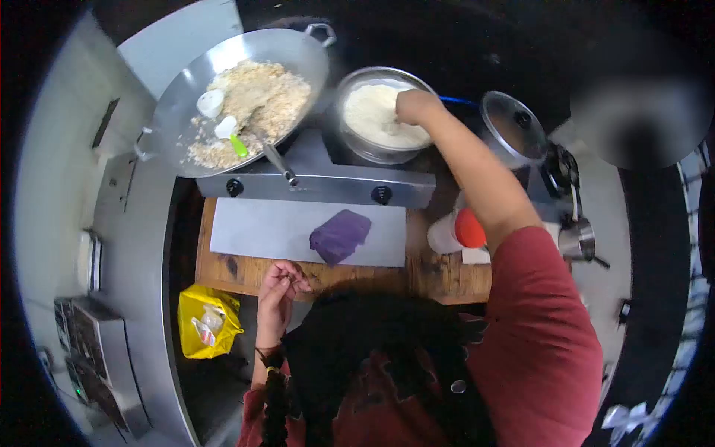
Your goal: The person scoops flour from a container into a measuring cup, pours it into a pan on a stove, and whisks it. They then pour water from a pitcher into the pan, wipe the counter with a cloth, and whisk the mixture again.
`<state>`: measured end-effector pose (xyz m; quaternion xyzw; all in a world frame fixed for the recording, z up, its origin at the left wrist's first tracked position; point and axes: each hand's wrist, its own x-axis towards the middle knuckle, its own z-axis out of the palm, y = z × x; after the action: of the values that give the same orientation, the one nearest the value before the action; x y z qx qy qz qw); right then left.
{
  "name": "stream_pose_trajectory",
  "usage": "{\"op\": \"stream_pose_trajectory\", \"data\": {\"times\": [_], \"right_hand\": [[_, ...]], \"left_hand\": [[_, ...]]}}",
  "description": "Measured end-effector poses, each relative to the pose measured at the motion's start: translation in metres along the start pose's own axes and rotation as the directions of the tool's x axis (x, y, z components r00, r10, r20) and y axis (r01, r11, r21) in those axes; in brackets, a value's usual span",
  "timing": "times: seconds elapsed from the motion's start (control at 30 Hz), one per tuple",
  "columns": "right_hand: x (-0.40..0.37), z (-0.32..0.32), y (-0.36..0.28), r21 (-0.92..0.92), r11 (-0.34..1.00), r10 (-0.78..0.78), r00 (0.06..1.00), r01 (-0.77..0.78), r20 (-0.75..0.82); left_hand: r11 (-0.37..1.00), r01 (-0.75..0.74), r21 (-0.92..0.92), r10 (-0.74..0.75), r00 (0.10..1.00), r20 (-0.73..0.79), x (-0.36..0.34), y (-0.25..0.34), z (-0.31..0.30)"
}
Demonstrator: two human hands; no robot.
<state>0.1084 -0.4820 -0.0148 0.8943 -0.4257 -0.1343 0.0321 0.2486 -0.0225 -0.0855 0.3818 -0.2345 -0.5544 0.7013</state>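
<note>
My right hand (417,106) reaches over the rim of a steel bowl (383,154) filled with white powder (370,108). Its fingers look closed and point down at the powder; whatever they hold, if anything, is hidden. My left hand (283,281) hovers by the wooden table edge, palm up and fingers loosely curled, with nothing visible in it. Beyond it, a folded purple cloth (340,235) lies on a white board (261,232). At the upper left a wide metal wok (179,93) holds a pale crumbly mixture (257,93), a ladle (279,162), a green-handled spatula (237,143) and a white cup (211,103).
Bowl and wok sit on a steel stove (320,184) with two black knobs. To the right are a red-lidded jar (454,229), a glass-lidded pot (514,130) and a small steel pot (578,240). A yellow bag (192,313) hangs at the lower left, below table height.
</note>
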Motion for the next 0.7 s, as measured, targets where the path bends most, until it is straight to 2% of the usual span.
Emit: {"op": "stream_pose_trajectory", "data": {"times": [0.03, 0.1, 0.17, 0.2, 0.23, 0.27, 0.33, 0.37, 0.43, 0.5, 0.57, 0.6, 0.63, 0.7], "right_hand": [[-0.022, 0.008, -0.004, 0.063, 0.996, 0.074, 0.992, -0.068, -0.099], [-0.085, 0.014, -0.015, 0.206, 0.976, 0.126, 0.950, -0.068, -0.284], [-0.121, 0.043, -0.029, 0.356, 0.927, 0.257, 0.889, -0.116, -0.379], [-0.139, 0.046, -0.037, 0.311, 0.932, 0.267, 0.931, -0.185, -0.247], [-0.147, 0.066, -0.044, 0.403, 0.890, 0.337, 0.904, -0.214, -0.264], [-0.148, 0.100, -0.044, 0.444, 0.892, 0.303, 0.836, -0.080, -0.458], [-0.168, 0.106, -0.055, 0.556, 0.821, 0.427, 0.786, -0.129, -0.447], [-0.174, 0.107, -0.061, 0.653, 0.742, 0.493, 0.784, -0.152, -0.377], [-0.180, 0.125, -0.071, 0.735, 0.659, 0.529, 0.792, -0.157, -0.305], [-0.209, 0.121, -0.082, 0.887, 0.458, 0.646, 0.707, -0.059, -0.287], [-0.243, 0.111, -0.083, 0.948, 0.290, 0.758, 0.572, 0.132, -0.312], [-0.259, 0.113, -0.080, 0.949, 0.201, 0.785, 0.540, 0.242, -0.304], [-0.283, 0.110, -0.076, 0.950, 0.198, 0.807, 0.510, 0.241, -0.297], [-0.351, 0.112, -0.069, 0.911, 0.125, 0.823, 0.471, 0.392, -0.316]], "left_hand": [[1.000, 0.029, 0.008, -0.029, 0.999, 0.030, 0.004, 0.003, 0.002], [0.995, 0.093, 0.042, -0.099, 0.985, 0.143, 0.010, 0.006, 0.008], [0.979, 0.154, 0.136, -0.178, 0.967, 0.181, 0.015, 0.012, 0.022], [0.965, 0.148, 0.215, -0.189, 0.964, 0.186, 0.022, 0.009, 0.028], [0.949, 0.202, 0.241, -0.263, 0.931, 0.254, 0.027, 0.003, 0.030], [0.942, 0.198, 0.270, -0.276, 0.915, 0.293, 0.032, -0.002, 0.027], [0.926, 0.209, 0.316, -0.323, 0.871, 0.371, 0.040, -0.009, 0.027], [0.914, 0.219, 0.342, -0.357, 0.836, 0.417, 0.044, -0.012, 0.028], [0.894, 0.197, 0.402, -0.389, 0.786, 0.480, 0.048, -0.017, 0.037], [0.887, 0.194, 0.418, -0.411, 0.743, 0.528, 0.047, -0.019, 0.057], [0.902, 0.196, 0.384, -0.400, 0.712, 0.577, 0.045, -0.025, 0.075], [0.904, 0.211, 0.373, -0.404, 0.707, 0.580, 0.039, -0.030, 0.086], [0.896, 0.211, 0.391, -0.421, 0.682, 0.598, 0.032, -0.037, 0.097], [0.898, 0.224, 0.379, -0.428, 0.641, 0.637, 0.013, -0.054, 0.120]]}}
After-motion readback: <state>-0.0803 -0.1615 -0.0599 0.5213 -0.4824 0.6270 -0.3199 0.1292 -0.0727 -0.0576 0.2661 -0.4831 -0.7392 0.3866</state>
